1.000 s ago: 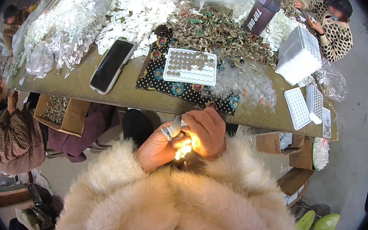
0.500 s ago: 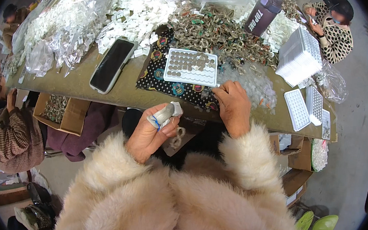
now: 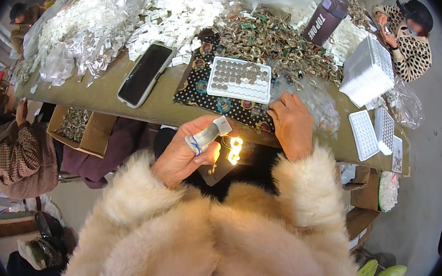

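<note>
My left hand is closed on a small white battery box, pinched at its fingertips. One of its digits wears a pale grey cover tied with blue string. Below the box hangs a bundled light string, glowing warm yellow. My right hand rests at the table's front edge, fingers bent together beside small clear plastic pieces; whatever its fingertips hold is hidden. Just left of it, a white tray with round wells carries several coin cells on a patterned dark cloth.
Tangled light strings and white battery boxes are heaped behind the tray. A phone lies left, a dark bottle stands at the back. Stacked white trays stand right. Another person works at the far right.
The light string below my left hand has gone from unlit to glowing. My right hand's fingers have come off the tray's corner side toward the clear pieces. The whole view has shifted slightly.
</note>
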`<action>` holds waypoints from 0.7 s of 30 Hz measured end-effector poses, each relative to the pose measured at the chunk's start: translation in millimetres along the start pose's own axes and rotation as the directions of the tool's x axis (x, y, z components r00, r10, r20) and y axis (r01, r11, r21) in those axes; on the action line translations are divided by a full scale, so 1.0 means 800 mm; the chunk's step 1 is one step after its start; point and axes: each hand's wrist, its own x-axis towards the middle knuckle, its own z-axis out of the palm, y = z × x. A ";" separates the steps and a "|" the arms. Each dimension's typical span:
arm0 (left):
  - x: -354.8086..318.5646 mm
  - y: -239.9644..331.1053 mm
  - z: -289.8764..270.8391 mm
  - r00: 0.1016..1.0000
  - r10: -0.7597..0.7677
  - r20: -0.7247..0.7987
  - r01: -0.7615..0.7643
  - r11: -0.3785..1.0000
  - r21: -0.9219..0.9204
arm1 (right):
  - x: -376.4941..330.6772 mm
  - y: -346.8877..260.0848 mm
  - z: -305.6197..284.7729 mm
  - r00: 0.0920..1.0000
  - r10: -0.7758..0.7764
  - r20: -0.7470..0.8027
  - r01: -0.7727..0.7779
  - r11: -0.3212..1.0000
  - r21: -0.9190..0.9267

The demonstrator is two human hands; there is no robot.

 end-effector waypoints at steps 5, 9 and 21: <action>0.005 0.001 -0.011 0.999 0.025 0.049 -0.017 0.987 -0.160 | 0.007 -0.003 0.005 0.992 0.008 -0.125 -0.007 1.000 0.011; 0.014 -0.007 -0.021 0.998 -0.005 0.061 0.028 0.923 -0.385 | 0.010 -0.010 0.004 0.989 0.071 -0.130 -0.059 0.994 0.091; 0.022 -0.009 -0.024 0.993 -0.057 -0.106 -0.007 0.854 -0.521 | 0.010 -0.025 0.003 0.999 0.045 -0.013 -0.044 0.998 0.052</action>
